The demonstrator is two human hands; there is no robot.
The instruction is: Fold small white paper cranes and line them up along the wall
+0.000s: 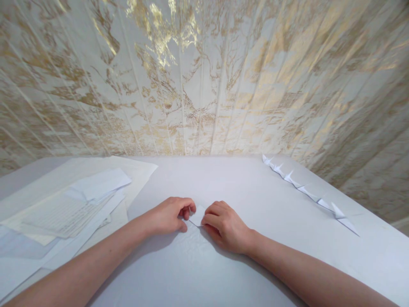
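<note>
A small folded piece of white paper (197,216) lies near the middle of the table, between my two hands. My right hand (225,226) is closed on its right side, thumb and fingers pressed together over the edge. At the paper's left corner is my left hand (171,214), fingers curled and the thumb apart from them, with a gap between. Whether the left fingertips touch the paper is hard to tell. My fingers hide part of the paper's outline.
Several folded white paper cranes (289,178) stand in a slanting row along the right side of the white table (204,277). Loose paper sheets (140,170), some with writing, overlap on the left. Behind the table rises a wall with gold-patterned covering (191,85).
</note>
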